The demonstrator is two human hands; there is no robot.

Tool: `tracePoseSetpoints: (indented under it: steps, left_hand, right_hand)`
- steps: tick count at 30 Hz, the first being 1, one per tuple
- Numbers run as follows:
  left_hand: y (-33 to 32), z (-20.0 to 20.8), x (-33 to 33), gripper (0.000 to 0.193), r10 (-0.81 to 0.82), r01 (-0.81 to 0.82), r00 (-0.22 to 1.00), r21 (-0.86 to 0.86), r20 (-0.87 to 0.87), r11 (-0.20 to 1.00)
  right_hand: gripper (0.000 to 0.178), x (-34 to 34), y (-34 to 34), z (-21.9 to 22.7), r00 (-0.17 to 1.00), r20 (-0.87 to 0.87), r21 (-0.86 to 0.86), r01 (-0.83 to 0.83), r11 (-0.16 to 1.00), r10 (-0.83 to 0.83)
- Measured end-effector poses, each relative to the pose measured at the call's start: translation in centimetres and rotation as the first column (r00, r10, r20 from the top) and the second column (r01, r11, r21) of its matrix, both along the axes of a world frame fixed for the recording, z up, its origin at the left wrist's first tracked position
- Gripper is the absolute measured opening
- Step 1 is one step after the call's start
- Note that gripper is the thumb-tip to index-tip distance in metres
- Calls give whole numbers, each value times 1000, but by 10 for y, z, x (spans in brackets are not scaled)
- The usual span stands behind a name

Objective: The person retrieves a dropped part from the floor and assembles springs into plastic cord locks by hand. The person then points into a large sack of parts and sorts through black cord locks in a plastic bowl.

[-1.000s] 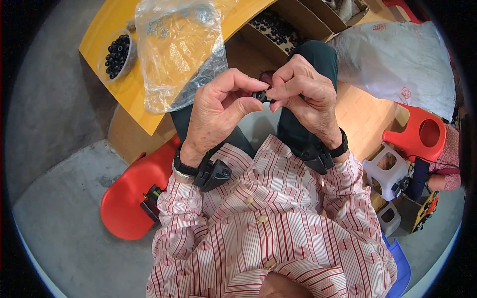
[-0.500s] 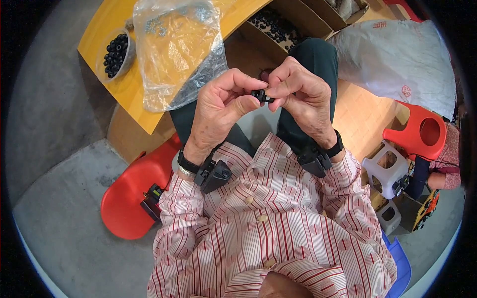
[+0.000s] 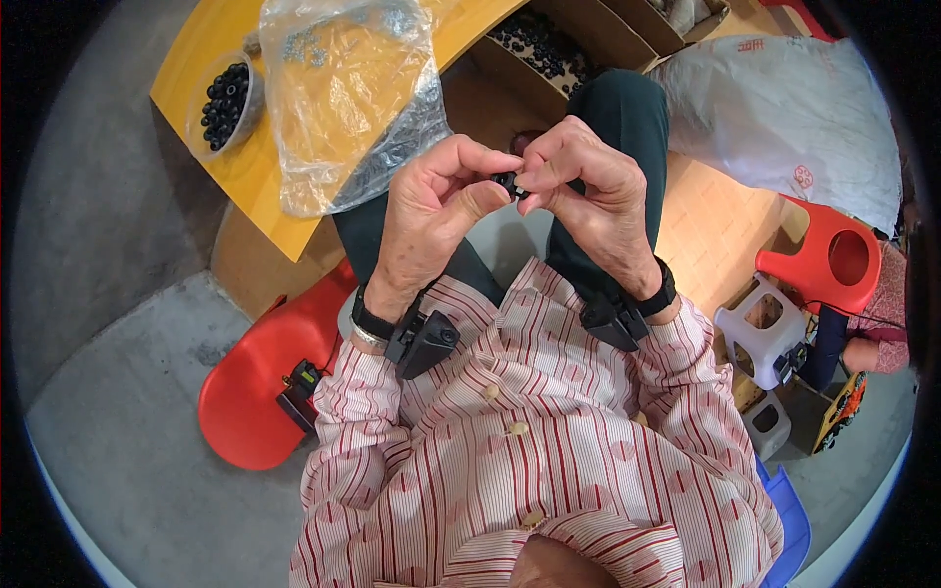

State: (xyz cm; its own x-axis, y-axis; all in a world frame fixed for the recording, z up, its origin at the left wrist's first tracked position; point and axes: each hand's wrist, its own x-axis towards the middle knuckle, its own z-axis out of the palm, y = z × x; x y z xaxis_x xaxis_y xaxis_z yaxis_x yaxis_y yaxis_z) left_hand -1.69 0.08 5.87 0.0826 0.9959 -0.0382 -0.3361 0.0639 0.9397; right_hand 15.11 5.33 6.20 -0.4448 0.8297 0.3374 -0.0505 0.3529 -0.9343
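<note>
A small black part (image 3: 506, 181), looking like a round plastic piece, sits between my two hands above my lap. My left hand (image 3: 431, 211) pinches it between thumb and index finger. From the other side, the thumb and index finger of my right hand (image 3: 596, 201) are closed at the part's right end, where a tiny pale bit shows. Fingertips cover most of the part, so its exact kind cannot be made out. Both wrists carry black straps with small black devices.
On the yellow table (image 3: 284, 230), a clear tub (image 3: 257, 103) of black rings stands beside a clear plastic bag (image 3: 343, 127) with small metal pieces. A cardboard box (image 3: 613, 34) holds more black pieces. A white sack (image 3: 784, 127) and red stool (image 3: 823, 260) are at right.
My right hand has shifted slightly left, bringing its fingertips closer to my left ones. More of the black part is covered now, and it has turned a little.
</note>
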Motion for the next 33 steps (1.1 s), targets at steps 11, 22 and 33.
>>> tracePoseSetpoints:
  steps: [11, 22, 33]
  left_hand:
    - [-6, -1, 8, 17, 83, -84, 996, -105, -14, 991]
    - [-9, 0, 14, 19, 162, -175, 983, -165, -92, 971]
    - [-3, -2, 0, 32, 27, -43, 993, -144, -114, 989]
  right_hand:
    - [18, -3, -4, -8, 996, 68, 94, 51, 994, -58]
    - [19, -7, -12, -21, 982, 121, 45, 143, 989, -147]
    - [31, -7, -15, -15, 979, 176, -105, 126, 986, -106]
